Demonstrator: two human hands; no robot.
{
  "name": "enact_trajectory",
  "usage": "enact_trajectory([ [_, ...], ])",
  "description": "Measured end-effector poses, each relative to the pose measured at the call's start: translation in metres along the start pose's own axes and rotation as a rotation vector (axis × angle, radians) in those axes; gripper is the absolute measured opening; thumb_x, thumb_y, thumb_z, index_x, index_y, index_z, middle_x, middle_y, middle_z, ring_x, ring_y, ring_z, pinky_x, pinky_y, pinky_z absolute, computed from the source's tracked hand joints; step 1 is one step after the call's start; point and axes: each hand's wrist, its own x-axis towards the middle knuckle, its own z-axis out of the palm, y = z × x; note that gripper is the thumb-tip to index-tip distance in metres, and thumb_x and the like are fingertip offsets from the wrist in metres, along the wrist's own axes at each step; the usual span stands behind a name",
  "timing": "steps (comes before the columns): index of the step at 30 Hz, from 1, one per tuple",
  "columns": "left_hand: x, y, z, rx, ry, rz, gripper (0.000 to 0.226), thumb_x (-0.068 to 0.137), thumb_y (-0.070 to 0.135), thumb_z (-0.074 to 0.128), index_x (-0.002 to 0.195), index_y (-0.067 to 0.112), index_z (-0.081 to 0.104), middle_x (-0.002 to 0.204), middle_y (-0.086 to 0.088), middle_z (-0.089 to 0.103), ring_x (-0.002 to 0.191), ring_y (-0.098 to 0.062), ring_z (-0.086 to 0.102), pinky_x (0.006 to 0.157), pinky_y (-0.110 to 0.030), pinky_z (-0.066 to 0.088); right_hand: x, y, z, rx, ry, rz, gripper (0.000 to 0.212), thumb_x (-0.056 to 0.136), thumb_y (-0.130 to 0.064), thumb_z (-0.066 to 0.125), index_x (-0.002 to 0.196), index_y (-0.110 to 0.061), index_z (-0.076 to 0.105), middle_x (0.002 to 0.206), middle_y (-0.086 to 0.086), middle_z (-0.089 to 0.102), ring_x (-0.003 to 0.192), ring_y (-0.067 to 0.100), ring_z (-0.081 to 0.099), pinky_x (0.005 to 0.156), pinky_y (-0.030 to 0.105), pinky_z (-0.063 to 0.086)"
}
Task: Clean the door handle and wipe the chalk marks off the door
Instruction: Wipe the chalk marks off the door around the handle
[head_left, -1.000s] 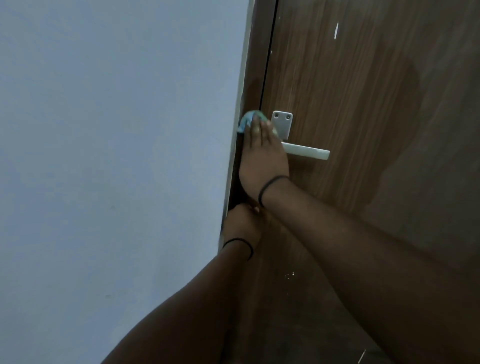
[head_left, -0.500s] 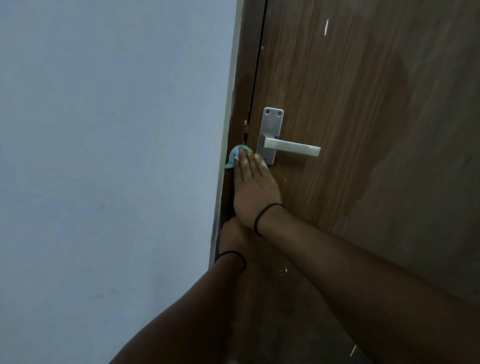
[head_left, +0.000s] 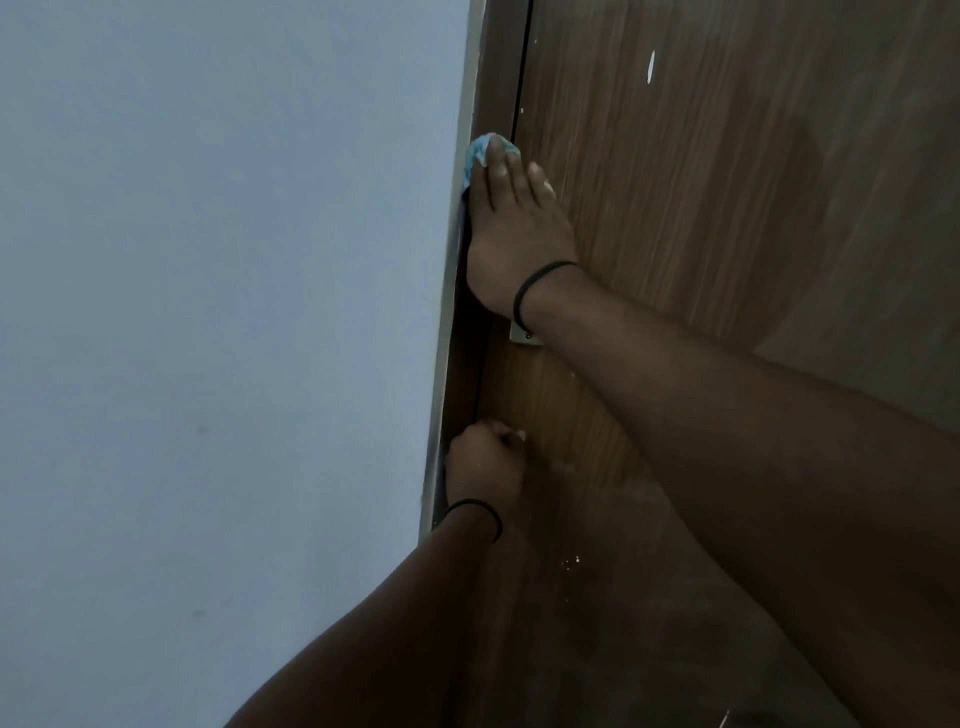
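**Cloth at the door's edge, handle mostly covered**

A plain, pale blue-grey wall (head_left: 208, 312) is filling the left of the view, running up to a thin light trim and a dark wooden frame (head_left: 496, 67). The left hand (head_left: 485, 467) is resting low against the door's edge, its fingers curled into a loose fist; whether it is gripping anything cannot be told. Above it, the right hand (head_left: 511, 228) is lying flat with straight fingers, pressing a crumpled light-blue cloth (head_left: 480, 153) onto the seam between frame and door. Only a small metal corner of the door handle (head_left: 522, 335) is showing beneath the right wrist. The door (head_left: 701, 208) is brown with streaky wood grain, stretching bare to the right. White chalk marks (head_left: 651, 65) are showing high up, with specks lower down.
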Motion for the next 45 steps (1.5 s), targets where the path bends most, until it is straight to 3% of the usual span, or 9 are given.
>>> enact_trajectory([
  [8, 0.001, -0.002, 0.011, -0.062, 0.017, 0.031, 0.018, 0.092, 0.02, 0.057, 0.079, 0.019, 0.068, 0.073, 0.01, 0.063, 0.066, -0.001, 0.056, 0.052, -0.013, 0.034, -0.022, 0.005, 0.017, 0.018, 0.013, -0.165, 0.057, 0.097, -0.018, 0.024, 0.151, -0.003, 0.016, 0.16, 0.018, 0.008, 0.149, 0.028, 0.007, 0.122, 0.039, 0.003],
  [13, 0.003, 0.014, 0.01, -0.173, 0.117, 0.053, 0.019, 0.093, 0.02, 0.052, 0.078, 0.018, 0.064, 0.07, 0.008, 0.061, 0.064, -0.003, 0.057, 0.05, -0.018, 0.036, -0.005, 0.015, 0.014, 0.019, 0.054, -0.167, 0.059, 0.097, -0.016, 0.025, 0.152, -0.004, 0.01, 0.161, 0.017, 0.001, 0.149, 0.027, 0.002, 0.122, 0.04, 0.002],
  [25, 0.026, 0.06, -0.009, -0.389, 0.374, 0.222, 0.03, 0.103, 0.038, 0.033, 0.091, 0.02, 0.055, 0.072, 0.004, 0.06, 0.063, -0.001, 0.055, 0.052, -0.008, 0.035, -0.001, 0.072, -0.002, 0.054, 0.172, 0.184, 0.057, 0.103, -0.024, 0.023, 0.152, -0.002, 0.004, 0.16, 0.019, -0.002, 0.149, 0.029, 0.001, 0.123, 0.041, 0.004],
  [31, 0.027, 0.086, -0.015, -0.411, 0.405, 0.224, 0.028, 0.102, 0.04, 0.035, 0.098, 0.019, 0.052, 0.078, 0.012, 0.057, 0.066, 0.001, 0.055, 0.048, -0.006, 0.036, -0.008, 0.055, 0.003, 0.122, 0.116, -0.07, 0.058, 0.101, -0.023, 0.032, 0.152, -0.006, 0.011, 0.161, 0.015, 0.002, 0.149, 0.026, 0.002, 0.123, 0.04, 0.006],
  [35, 0.028, 0.099, -0.023, -0.391, 0.418, 0.256, 0.015, 0.1, 0.039, 0.042, 0.1, 0.025, 0.047, 0.084, 0.011, 0.06, 0.073, -0.002, 0.059, 0.056, -0.01, 0.04, 0.02, 0.073, -0.01, 0.134, 0.207, -0.066, 0.053, 0.1, -0.018, 0.037, 0.15, -0.011, 0.024, 0.159, 0.012, 0.018, 0.147, 0.026, 0.017, 0.121, 0.042, 0.015],
  [37, 0.028, 0.098, -0.027, -0.377, 0.409, 0.279, 0.012, 0.1, 0.038, 0.045, 0.1, 0.027, 0.048, 0.084, 0.016, 0.058, 0.077, 0.0, 0.059, 0.06, -0.013, 0.044, 0.013, 0.085, -0.01, 0.163, 0.268, -0.029, 0.043, 0.101, -0.019, 0.042, 0.143, -0.013, 0.041, 0.152, 0.011, 0.035, 0.14, 0.027, 0.033, 0.116, 0.038, 0.027],
  [39, 0.027, 0.095, -0.029, -0.388, 0.409, 0.273, 0.012, 0.098, 0.04, 0.048, 0.098, 0.028, 0.05, 0.081, 0.018, 0.057, 0.077, 0.004, 0.059, 0.057, -0.007, 0.043, -0.01, 0.095, -0.004, 0.258, 0.292, 0.015, 0.034, 0.099, -0.02, 0.047, 0.128, -0.007, 0.056, 0.137, 0.013, 0.051, 0.126, 0.027, 0.047, 0.099, 0.03, 0.038],
  [42, 0.025, 0.089, -0.026, -0.41, 0.418, 0.231, 0.012, 0.099, 0.04, 0.047, 0.096, 0.029, 0.05, 0.08, 0.018, 0.057, 0.077, 0.011, 0.057, 0.056, -0.004, 0.042, -0.035, 0.104, 0.005, 0.327, 0.258, 0.009, 0.024, 0.095, -0.015, 0.052, 0.113, -0.009, 0.066, 0.12, 0.009, 0.059, 0.112, 0.02, 0.052, 0.086, 0.022, 0.039],
  [45, 0.024, 0.079, -0.021, -0.404, 0.43, 0.188, 0.012, 0.102, 0.031, 0.041, 0.098, 0.027, 0.051, 0.085, 0.008, 0.061, 0.077, -0.003, 0.058, 0.06, -0.012, 0.037, -0.019, 0.093, -0.001, 0.404, 0.196, -0.057, 0.022, 0.09, -0.006, 0.055, 0.106, -0.01, 0.07, 0.115, 0.007, 0.065, 0.102, 0.011, 0.055, 0.08, 0.004, 0.032],
])
